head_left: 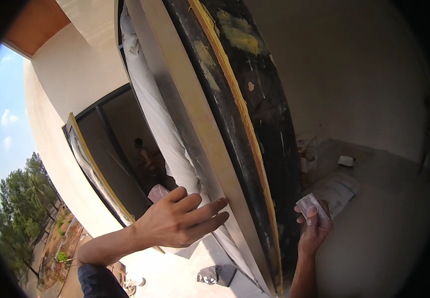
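Observation:
A tall door-like panel [269,114] stands before me, black with smears of yellow filler and a yellow-orange strip along its edge. Beside it runs a smooth beige upright [195,104]. My left hand [180,218] reaches across to this upright, its index and middle fingertips at the surface. A pinkish folded piece of sandpaper [158,192] sticks out behind that hand; the thumb gripping it is hidden. On the panel's other side, my right hand [315,226] pinches a folded, dusty piece of sandpaper [309,202] between thumb and fingers, apart from the black face.
White plastic sheeting [160,109] hangs left of the upright. Farther left are a dark-framed opening [120,129] with a person [145,156] inside, and trees outside. A dark plastic bag [216,274] lies below. A pale sack [336,193] and white box [346,161] rest on the right floor.

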A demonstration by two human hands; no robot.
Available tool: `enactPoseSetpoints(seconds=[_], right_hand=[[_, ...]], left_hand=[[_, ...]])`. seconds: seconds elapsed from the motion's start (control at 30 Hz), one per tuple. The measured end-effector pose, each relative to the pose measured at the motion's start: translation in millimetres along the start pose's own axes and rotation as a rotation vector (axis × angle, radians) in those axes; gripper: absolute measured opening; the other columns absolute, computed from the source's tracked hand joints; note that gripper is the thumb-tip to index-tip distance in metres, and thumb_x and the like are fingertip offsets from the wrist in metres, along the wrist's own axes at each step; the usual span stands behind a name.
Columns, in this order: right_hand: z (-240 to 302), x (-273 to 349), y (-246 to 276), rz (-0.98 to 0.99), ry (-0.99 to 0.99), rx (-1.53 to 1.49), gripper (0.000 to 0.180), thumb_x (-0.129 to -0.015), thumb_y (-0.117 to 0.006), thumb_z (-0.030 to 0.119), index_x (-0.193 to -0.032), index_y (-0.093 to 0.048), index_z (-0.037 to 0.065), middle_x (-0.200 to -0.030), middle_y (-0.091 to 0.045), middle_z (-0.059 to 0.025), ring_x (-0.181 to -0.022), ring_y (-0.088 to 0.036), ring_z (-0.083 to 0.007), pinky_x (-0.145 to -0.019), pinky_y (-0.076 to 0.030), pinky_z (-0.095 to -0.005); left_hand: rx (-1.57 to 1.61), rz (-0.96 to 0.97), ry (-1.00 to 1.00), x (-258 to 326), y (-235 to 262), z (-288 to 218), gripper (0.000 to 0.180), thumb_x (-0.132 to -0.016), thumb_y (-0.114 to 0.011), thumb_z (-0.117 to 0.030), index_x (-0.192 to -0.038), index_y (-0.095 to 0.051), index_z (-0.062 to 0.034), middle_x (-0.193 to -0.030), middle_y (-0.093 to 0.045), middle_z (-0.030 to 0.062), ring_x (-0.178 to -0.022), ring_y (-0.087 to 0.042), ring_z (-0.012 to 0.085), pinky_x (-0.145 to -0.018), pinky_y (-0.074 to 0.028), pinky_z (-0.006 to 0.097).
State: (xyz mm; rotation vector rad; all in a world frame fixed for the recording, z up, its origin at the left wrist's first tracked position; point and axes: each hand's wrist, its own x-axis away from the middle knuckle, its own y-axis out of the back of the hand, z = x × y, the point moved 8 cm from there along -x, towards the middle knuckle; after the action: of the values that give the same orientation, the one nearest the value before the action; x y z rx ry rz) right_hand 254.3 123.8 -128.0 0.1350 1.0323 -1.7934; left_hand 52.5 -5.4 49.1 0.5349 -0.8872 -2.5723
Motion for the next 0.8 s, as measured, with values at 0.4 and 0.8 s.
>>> enactPoseSetpoints(seconds=[0.4, 0.8], right_hand=[[137.4, -40.3, -167.6, 0.137, 1.269, 0.586, 0.050, -0.068, -0.082, 0.005, -0.117, -0.074, 0.012, -0.092, -0.060, -0.0012, -0.078, -0.057, -0.0167, -0.059, -0.053, -0.0251], [136.7, -31.4, -183.8, 0.116, 1.398, 0.662, 0.042, -0.069, -0.079, 0.008, -0.110, -0.077, 0.012, -0.091, -0.058, 0.0006, -0.075, -0.053, -0.0151, -0.059, -0.049, -0.0247]], left_hand=[[0.655, 0.087, 0.939, 174.4, -144.3, -55.0, 0.038, -0.069, -0.065, -0.005, -0.105, -0.075, -0.0145, -0.098, -0.069, 0.0070, -0.090, -0.067, 0.0262, -0.078, -0.057, 0.037], [0.793, 0.514, 1.217, 307.2, -256.0, -154.0, 0.037, -0.076, -0.065, -0.016, -0.111, -0.074, -0.0172, -0.098, -0.070, 0.0097, -0.098, -0.066, 0.0251, -0.088, -0.054, 0.038]])
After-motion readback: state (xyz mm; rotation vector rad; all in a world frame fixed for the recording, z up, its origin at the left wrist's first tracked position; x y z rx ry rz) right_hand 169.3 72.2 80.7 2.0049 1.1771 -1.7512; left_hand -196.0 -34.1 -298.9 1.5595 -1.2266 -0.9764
